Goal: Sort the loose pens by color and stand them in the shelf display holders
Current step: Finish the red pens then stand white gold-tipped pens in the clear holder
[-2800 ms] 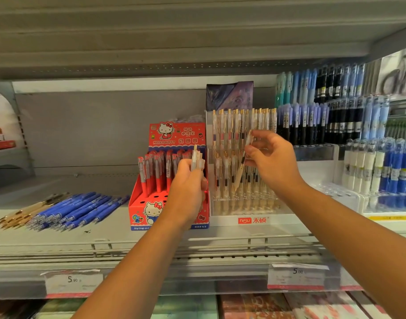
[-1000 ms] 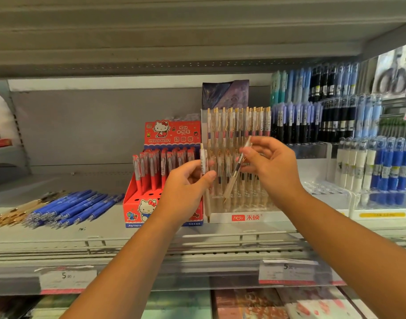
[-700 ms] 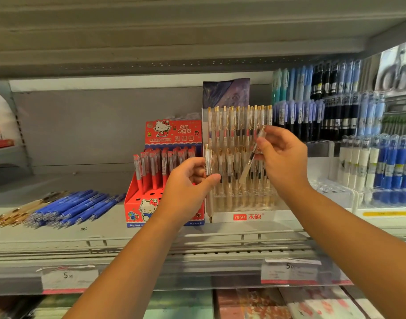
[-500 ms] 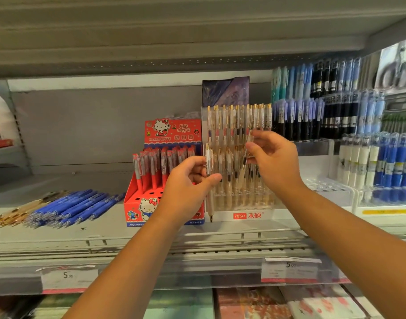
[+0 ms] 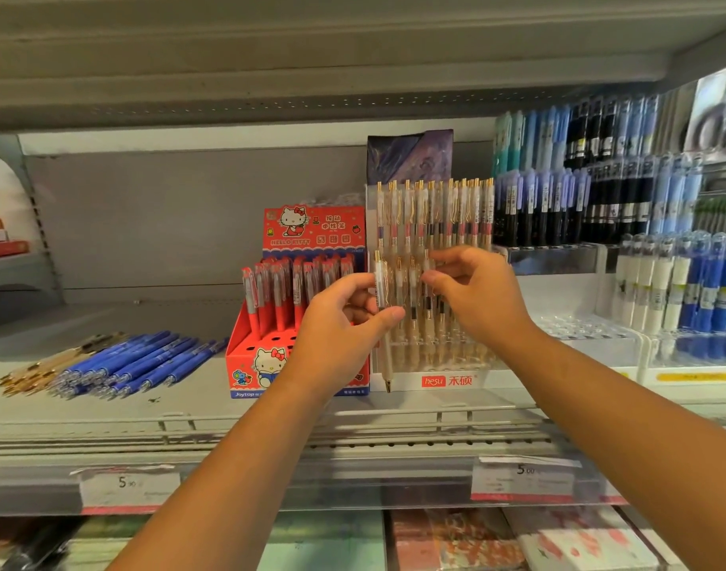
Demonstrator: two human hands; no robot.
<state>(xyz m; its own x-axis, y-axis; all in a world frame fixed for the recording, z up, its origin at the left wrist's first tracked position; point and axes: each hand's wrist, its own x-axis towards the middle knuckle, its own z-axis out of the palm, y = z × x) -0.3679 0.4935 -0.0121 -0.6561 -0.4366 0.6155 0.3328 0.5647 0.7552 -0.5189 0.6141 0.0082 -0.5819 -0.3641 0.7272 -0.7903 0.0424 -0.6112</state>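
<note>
A: What's changed?

B: The right hand has lowered its clear gold-clipped pen among the front row of the clear holder; whether the fingers are closed on it, I can't tell. One more seems nearly seated.

A: The rest?

B: The red box has empty holes. Loose blue pens lie left. The left hand pinches another clear pen upright beside the holder

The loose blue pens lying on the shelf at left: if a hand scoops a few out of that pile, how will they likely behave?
The blue pens look like slim, rigid plastic, so they are probably stiff and light. They lie side by side and unboxed on the flat shelf, so neighbours would likely roll or scatter when nudged. The barrels look smooth, so several gripped at once might slip.
</note>
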